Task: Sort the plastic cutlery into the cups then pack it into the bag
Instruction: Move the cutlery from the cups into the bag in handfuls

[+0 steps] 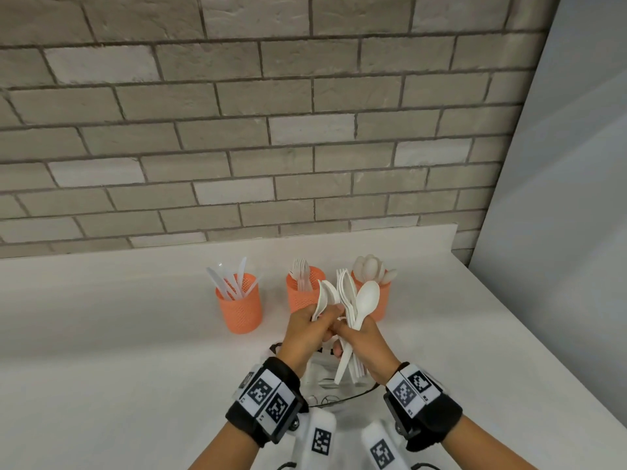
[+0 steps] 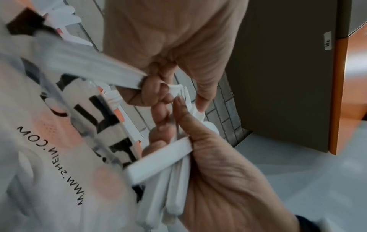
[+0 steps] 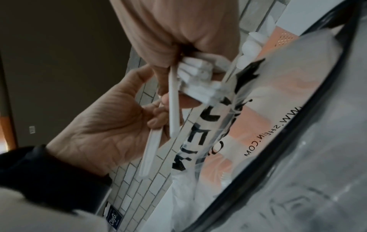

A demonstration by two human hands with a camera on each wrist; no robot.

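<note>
Three orange mesh cups stand in a row on the white table: knives in the left cup [image 1: 239,312], forks in the middle cup [image 1: 302,295], spoons in the right cup [image 1: 381,300]. In front of them both hands are raised close together over a clear printed bag [image 1: 327,393]. My left hand [image 1: 312,323] grips a few white spoons [image 1: 326,295]. My right hand [image 1: 358,337] grips a thicker bundle of spoons and forks [image 1: 359,300], handles pointing down toward the bag. In the wrist views the left hand [image 2: 158,91] and the right hand [image 3: 178,47] each clench white handles beside the bag [image 3: 278,125].
A grey brick wall [image 1: 271,130] runs along the table's [image 1: 118,334] far edge. The table's right edge [image 1: 543,344] slants off near the right cup. White sleeves and black tagged wristbands [image 1: 268,398] sit low in the head view.
</note>
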